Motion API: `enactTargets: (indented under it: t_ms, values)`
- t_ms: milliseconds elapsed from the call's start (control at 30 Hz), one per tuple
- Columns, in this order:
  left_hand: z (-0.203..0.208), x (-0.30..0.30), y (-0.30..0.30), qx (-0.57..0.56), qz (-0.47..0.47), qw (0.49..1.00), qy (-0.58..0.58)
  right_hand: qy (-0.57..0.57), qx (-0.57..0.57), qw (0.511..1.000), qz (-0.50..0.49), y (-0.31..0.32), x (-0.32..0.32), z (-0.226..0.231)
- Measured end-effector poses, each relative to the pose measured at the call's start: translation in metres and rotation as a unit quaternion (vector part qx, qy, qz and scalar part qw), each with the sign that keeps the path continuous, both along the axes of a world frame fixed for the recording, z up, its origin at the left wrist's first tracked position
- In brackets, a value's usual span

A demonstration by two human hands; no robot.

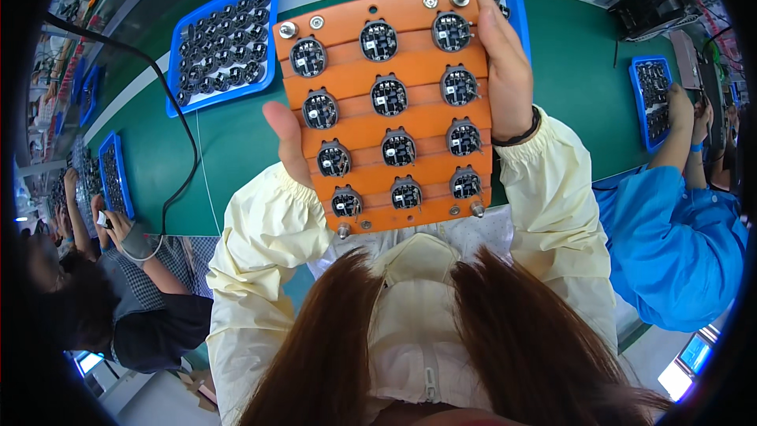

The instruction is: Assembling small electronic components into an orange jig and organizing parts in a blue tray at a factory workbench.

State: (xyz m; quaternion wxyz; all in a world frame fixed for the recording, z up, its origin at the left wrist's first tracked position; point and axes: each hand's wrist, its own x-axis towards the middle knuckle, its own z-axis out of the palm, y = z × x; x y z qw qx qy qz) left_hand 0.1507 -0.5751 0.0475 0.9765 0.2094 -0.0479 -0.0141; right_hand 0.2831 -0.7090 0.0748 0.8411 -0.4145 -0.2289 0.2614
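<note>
Both my hands hold up an orange fixture plate (pixel 426 122), tilted toward me above the green bench. Rows of round black housings (pixel 389 96) with small circuit boards inside sit in its recesses, and short wires stick out of some. Metal posts (pixel 288 30) stand at its corners. At the left edge my left hand (pixel 289 142) is closed round the plate; its thumb shows and its other fingers are hidden behind. My right hand (pixel 509 71) grips the right edge, with fingers stretched up along the upper corner.
Behind the plate, a blue tray (pixel 273 39) of similar round parts lies left on the green bench mat (pixel 236 142); another blue tray (pixel 516 16) is partly covered. A black cable (pixel 195 159) hangs at left. Co-workers sit on both sides, near more blue trays (pixel 640 114).
</note>
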Motion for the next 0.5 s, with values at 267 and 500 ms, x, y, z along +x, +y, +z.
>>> enactTargets:
  t_ms: [267, 500]
  values:
    - [0.0004, -0.0011, 0.0001, 0.005, 0.007, 1.0, 0.013, -0.062, -0.022, 0.998, -0.017, 0.0024, -0.0015, -0.0031]
    - [0.0019, 0.0008, -0.0008, 0.012, 0.005, 0.999, 0.031, -0.061, -0.022, 0.998, -0.023, 0.0004, 0.0014, -0.0042]
